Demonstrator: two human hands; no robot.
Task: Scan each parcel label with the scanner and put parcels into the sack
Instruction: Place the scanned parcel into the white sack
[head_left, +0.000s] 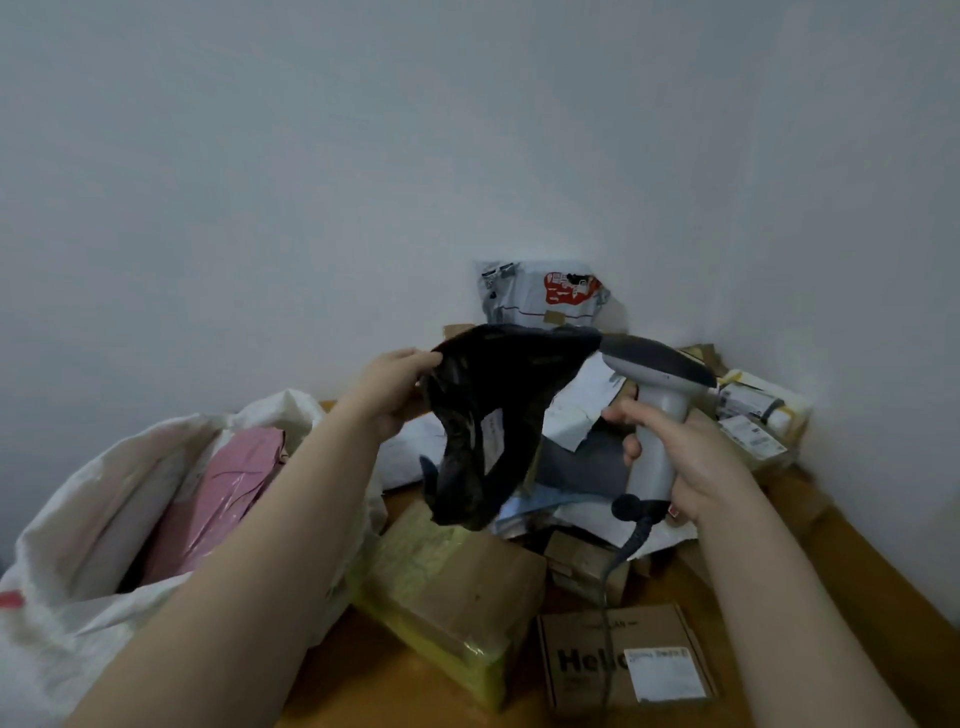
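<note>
1. I judge this to be the scanning step. My left hand (400, 384) pinches the top corner of a black poly mailer (498, 410) and holds it dangling above the pile of parcels, well clear of the surface (384, 680).
2. My right hand (691, 457) is wrapped around the handle of the grey corded scanner (660, 405), with a finger at the trigger. The scanner's head sits just beside the mailer's upper edge.
3. A white label (491, 431) shows on the mailer's creased face, turned partly away from the scanner. Next I need to flatten or turn the mailer so that label faces the scanner head, then trigger.
4. After that, the mailer goes left into the open white sack (62, 545), where a pink parcel (223, 493) already lies.
5. Writing: the brown carton (587, 665) near me reads "Hel", probably "Hello", with the rest hidden under its white shipping label (665, 673), whose print is too blurred to read.
6. The grey mailer (545, 291) leaning on the wall carries a red printed patch, illegible. The yellow-taped box (452, 587) shows no label from here.
</note>
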